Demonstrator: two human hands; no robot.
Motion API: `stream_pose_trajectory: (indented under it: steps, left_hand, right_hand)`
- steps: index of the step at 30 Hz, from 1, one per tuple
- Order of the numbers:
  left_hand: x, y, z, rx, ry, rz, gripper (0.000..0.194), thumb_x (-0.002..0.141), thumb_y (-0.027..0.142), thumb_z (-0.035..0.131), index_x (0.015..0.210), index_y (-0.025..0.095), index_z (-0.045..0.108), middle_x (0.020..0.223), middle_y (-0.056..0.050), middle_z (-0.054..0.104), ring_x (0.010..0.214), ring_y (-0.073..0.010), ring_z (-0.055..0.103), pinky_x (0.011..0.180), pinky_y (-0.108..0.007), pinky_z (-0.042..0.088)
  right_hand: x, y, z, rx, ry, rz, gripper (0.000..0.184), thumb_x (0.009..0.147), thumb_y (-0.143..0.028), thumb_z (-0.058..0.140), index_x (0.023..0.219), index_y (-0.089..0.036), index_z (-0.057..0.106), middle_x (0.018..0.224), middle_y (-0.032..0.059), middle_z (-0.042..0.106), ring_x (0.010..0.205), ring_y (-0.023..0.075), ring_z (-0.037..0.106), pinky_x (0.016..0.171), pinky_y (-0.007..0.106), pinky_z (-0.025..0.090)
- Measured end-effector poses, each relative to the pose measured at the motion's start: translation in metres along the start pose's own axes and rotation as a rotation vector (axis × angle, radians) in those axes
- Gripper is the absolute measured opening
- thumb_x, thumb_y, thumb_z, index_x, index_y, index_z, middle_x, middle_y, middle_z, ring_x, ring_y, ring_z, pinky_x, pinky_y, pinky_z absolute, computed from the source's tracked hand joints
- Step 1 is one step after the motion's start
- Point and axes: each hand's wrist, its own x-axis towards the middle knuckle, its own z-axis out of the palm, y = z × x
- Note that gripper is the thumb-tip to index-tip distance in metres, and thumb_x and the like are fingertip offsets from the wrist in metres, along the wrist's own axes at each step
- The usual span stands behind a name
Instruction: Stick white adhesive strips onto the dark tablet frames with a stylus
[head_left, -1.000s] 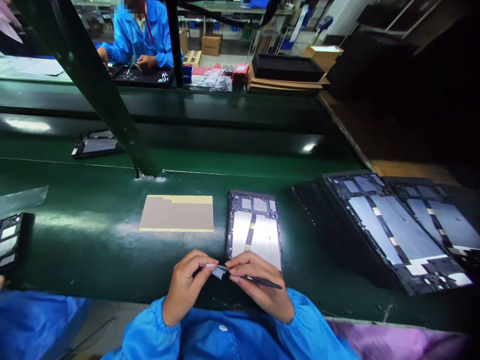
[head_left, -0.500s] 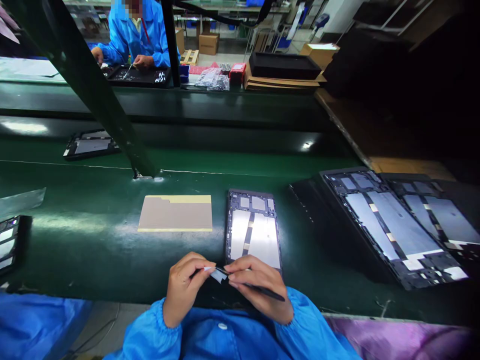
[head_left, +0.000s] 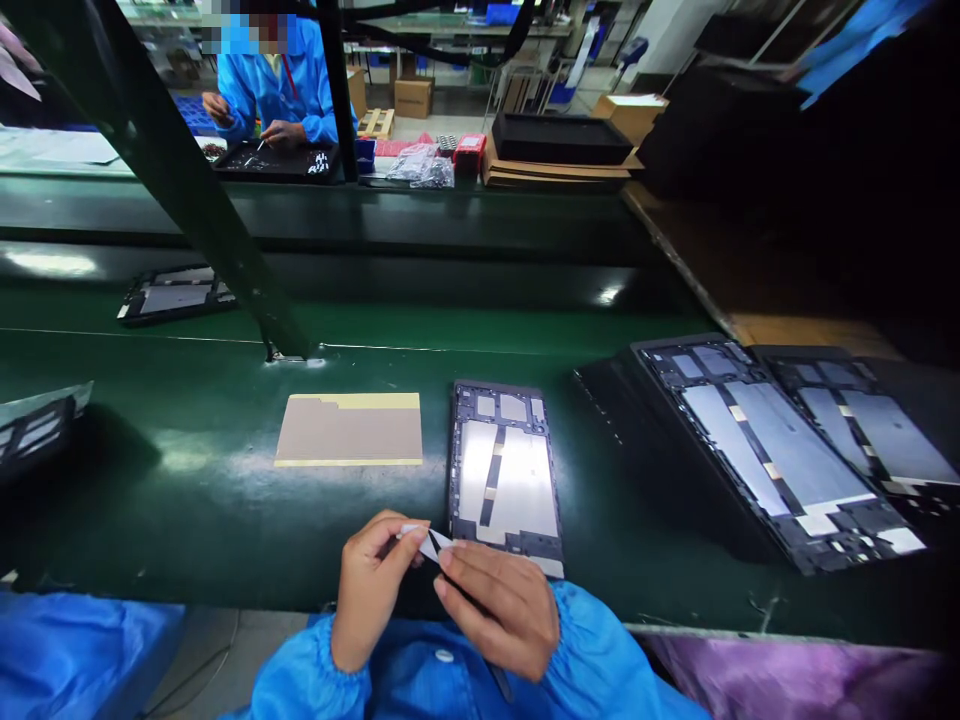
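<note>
My left hand [head_left: 379,575] is closed, its thumb and fingertips pinching a small white strip [head_left: 427,545] with a dark mark on it. Close against it, my right hand [head_left: 499,600] is closed around black tweezers [head_left: 501,684], mostly hidden by the fingers; its fingertips meet the strip's right end. Just beyond my right hand lies an opened tablet [head_left: 510,470], its silvery inside facing up. Left of that tablet, a beige sheet with yellow edges [head_left: 349,430] rests flat on the green bench [head_left: 202,540].
Two more opened tablets [head_left: 765,430] [head_left: 874,420] lean at the right. Another tablet [head_left: 176,295] lies behind the slanted green post [head_left: 180,190]. A tablet [head_left: 34,435] sits at the left edge. Across the bench a co-worker [head_left: 277,90] handles parts over a black tray [head_left: 277,165].
My right hand has turned and moved slightly left and down, and the tweezers now point more steeply. The tablet at the left edge has shifted and tilted. The co-worker's hand has risen.
</note>
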Motion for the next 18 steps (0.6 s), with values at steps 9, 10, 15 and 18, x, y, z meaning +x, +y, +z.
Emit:
stream_pose_trajectory:
  steps: [9, 10, 15, 18]
  left_hand:
    - [-0.007, -0.004, 0.004, -0.012, -0.02, -0.063, 0.038, 0.088, 0.053, 0.066, 0.084, 0.018, 0.079, 0.064, 0.0, 0.063, 0.055, -0.0113, 0.059, 0.057, -0.021, 0.052]
    - [-0.008, -0.003, 0.004, -0.012, -0.027, -0.062, 0.038, 0.089, 0.052, 0.065, 0.086, 0.017, 0.08, 0.064, 0.0, 0.062, 0.055, -0.0113, 0.059, 0.057, -0.021, 0.052]
    - [-0.008, 0.002, 0.004, -0.016, -0.085, -0.02, 0.038, 0.093, 0.049, 0.06, 0.106, 0.018, 0.078, 0.07, -0.001, 0.062, 0.058, -0.0112, 0.06, 0.059, -0.021, 0.052]
    - [-0.008, 0.005, 0.005, 0.039, -0.056, 0.032, 0.036, 0.095, 0.048, 0.058, 0.094, 0.018, 0.079, 0.073, -0.002, 0.064, 0.059, -0.0114, 0.059, 0.057, -0.02, 0.05]
  right_hand:
    - [-0.005, -0.003, -0.003, 0.001, 0.016, -0.002, 0.022, 0.089, -0.007, 0.065, 0.101, -0.023, 0.074, 0.086, 0.0059, 0.082, 0.082, 0.0223, 0.081, 0.087, 0.035, 0.066]
    - [-0.003, -0.004, -0.005, 0.032, 0.007, 0.048, 0.026, 0.089, -0.008, 0.065, 0.108, -0.024, 0.073, 0.087, 0.0054, 0.082, 0.082, 0.0225, 0.081, 0.085, 0.035, 0.067]
    - [0.006, -0.001, -0.02, 0.292, -0.032, 0.368, 0.038, 0.093, -0.015, 0.064, 0.13, -0.025, 0.062, 0.092, 0.0073, 0.081, 0.086, 0.0223, 0.08, 0.077, 0.03, 0.067]
    - [0.005, 0.0, -0.022, 0.323, 0.027, 0.398, 0.037, 0.092, -0.011, 0.063, 0.125, -0.028, 0.066, 0.102, 0.0082, 0.079, 0.09, 0.0215, 0.079, 0.076, 0.032, 0.066]
